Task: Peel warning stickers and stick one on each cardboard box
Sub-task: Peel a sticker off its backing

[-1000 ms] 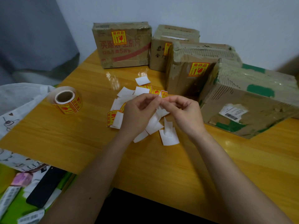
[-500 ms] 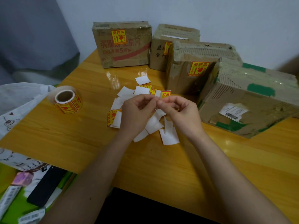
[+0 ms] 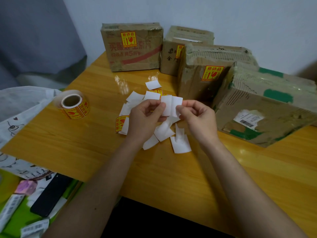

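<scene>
Pinching one white sticker piece (image 3: 171, 105) between raised left hand (image 3: 145, 119) and right hand (image 3: 199, 120) fingers.

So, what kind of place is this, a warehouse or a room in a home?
Probably a room at home, not a warehouse. The worn cardboard boxes stand on a small wooden table against a plain wall, and a phone lies among household clutter beside the table.
</scene>
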